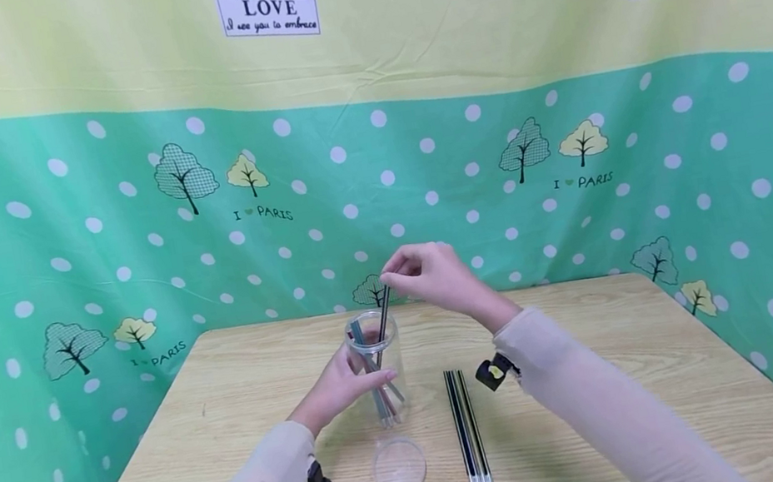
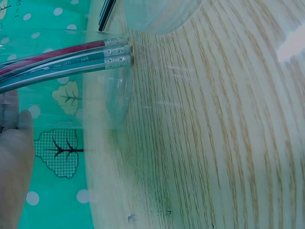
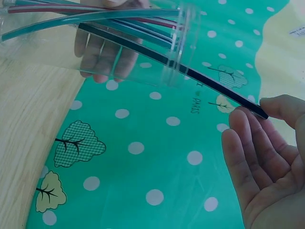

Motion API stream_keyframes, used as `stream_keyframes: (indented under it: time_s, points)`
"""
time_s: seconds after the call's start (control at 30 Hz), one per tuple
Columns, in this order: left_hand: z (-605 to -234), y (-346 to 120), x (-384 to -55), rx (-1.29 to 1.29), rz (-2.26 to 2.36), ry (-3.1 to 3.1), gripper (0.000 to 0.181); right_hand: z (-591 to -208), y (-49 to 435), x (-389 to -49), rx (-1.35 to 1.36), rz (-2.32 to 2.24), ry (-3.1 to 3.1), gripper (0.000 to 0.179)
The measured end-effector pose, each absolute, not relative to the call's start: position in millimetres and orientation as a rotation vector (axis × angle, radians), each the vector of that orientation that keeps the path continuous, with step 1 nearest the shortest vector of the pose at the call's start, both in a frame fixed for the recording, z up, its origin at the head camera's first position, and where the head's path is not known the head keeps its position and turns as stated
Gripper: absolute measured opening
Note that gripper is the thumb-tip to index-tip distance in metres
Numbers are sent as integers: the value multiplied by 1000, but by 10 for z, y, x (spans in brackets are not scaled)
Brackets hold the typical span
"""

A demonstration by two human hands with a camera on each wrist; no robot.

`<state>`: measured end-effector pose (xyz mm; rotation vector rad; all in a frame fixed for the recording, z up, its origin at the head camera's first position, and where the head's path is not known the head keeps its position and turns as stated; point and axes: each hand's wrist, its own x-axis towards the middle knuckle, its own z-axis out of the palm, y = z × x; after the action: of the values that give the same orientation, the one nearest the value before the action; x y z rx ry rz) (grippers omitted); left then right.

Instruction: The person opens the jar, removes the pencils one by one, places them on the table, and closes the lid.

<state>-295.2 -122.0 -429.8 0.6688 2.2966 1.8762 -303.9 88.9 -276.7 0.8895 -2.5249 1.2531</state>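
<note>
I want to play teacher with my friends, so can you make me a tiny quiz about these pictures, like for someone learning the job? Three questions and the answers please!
1. Which hand holds the clear jar?
2. True or false: the round lid lies on the table, off the jar.
3. Pick one: the right hand pinches one end of a dark pencil. Where is its other end?
a) on the table
b) inside the jar
c) under the lid

Key:
1. The left hand
2. True
3. b
</note>
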Motion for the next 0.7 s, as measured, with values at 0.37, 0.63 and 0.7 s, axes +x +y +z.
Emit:
stream_keyframes:
  time_s: [0.37,0.63,0.7]
  points:
    - [-4119,-1209,-2822,644,1835,2295,68,-2670,1008,-3035,853,1323,-2435,16]
    - [-4099,-1211,-2801,628,1824,2307,69,-2444,1066,-2814,867,1398,-2351,16]
    - [-4099,-1213,-2801,628,1822,2308,71,-2400,1086,-2781,882,1403,-2314,16]
